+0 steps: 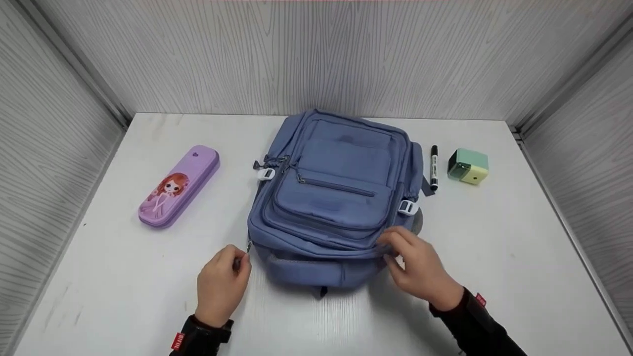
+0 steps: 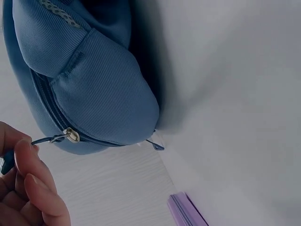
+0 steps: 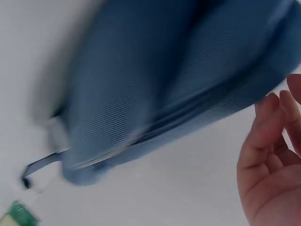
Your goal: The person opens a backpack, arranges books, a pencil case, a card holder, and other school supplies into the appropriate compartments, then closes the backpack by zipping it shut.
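Head view finds the bag (image 1: 341, 205) centred on the table (image 1: 123, 277), left hand (image 1: 223, 284) pinching the zip pull (image 2: 71, 135) at the bag's eight o'clock, right hand (image 1: 420, 269) near four-thirty, finger grip undeterminable; keeping fabric taut and drawing along the zip (image 2: 49, 96) seems advisable.

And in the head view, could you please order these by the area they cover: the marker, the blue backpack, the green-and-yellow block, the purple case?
1. Blue backpack
2. Purple case
3. Green-and-yellow block
4. Marker, long but very narrow
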Demonstrator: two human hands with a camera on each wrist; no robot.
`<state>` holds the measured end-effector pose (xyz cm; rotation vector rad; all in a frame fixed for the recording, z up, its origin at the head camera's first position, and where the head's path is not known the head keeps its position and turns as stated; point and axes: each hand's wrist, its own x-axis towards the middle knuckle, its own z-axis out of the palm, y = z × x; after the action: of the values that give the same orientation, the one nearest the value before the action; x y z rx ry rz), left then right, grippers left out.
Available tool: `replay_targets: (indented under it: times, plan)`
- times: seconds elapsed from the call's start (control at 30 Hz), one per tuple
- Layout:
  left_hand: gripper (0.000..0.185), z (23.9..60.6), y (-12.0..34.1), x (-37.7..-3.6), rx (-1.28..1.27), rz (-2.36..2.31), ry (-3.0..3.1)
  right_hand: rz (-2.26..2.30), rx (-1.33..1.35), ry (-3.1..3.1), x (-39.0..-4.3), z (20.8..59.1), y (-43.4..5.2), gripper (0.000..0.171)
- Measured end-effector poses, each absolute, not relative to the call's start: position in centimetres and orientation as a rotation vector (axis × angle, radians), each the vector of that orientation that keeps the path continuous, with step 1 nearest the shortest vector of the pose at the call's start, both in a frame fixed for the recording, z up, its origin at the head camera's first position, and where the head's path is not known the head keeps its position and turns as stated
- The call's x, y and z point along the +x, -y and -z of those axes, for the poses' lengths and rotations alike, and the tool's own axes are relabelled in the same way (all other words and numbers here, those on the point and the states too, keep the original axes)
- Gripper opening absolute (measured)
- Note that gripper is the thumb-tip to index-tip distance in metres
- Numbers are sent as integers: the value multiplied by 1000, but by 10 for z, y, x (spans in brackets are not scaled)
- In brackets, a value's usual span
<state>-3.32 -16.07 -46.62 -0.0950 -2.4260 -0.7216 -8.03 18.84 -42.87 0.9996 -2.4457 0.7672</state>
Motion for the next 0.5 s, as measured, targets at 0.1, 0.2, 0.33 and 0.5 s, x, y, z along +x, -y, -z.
replay_targets:
  times: [0.1, 0.2, 0.33, 0.5]
  plan:
    - [19, 465, 159, -30, -109, 718, 2426, -697, 1070, 2455, -64, 423, -159, 40]
    - [19, 464, 158, -27, -114, 708, 2442, -600, 1077, 2564, -50, 426, -133, 42]
    - [20, 464, 158, -24, -135, 704, 2477, -567, 1016, 2708, -41, 431, -114, 47]
    - [21, 464, 164, -25, -179, 686, 2497, -637, 958, 2720, -44, 436, -109, 40]
